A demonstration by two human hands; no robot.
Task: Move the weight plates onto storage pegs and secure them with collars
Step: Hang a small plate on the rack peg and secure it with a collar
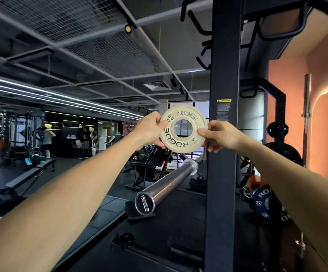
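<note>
Both arms were stretched out in front of the person, and between them a small cream weight plate [183, 128] was held up at about eye level, its flat face turned toward the camera so the raised lettering and the round centre hole showed clearly. The left hand [151, 128] pinched the plate's left rim, thumb on the near face and fingers curled behind, while the right hand [219, 136] pinched the right rim the same way; each hand was clamped on the plate, none of the fingers lying loose. Holding it by opposite edges kept the hole clear and the disc square, which probably served to line that hole up with whatever it was meant to slide onto. Below the plate and nearer the camera, a chrome barbell sleeve [167, 185] pointed toward the viewer, its end cap at the near end and its shaft running away to the far right behind the black rack upright [225, 134]. The plate hung in the air above and beyond that sleeve, touching neither it nor the upright just to its right. Low on the far right, a blue plate [262, 201] sat among other stored discs beside the rack, so the storage pegs likely lay on that side, though no peg or collar could be made out.
</note>
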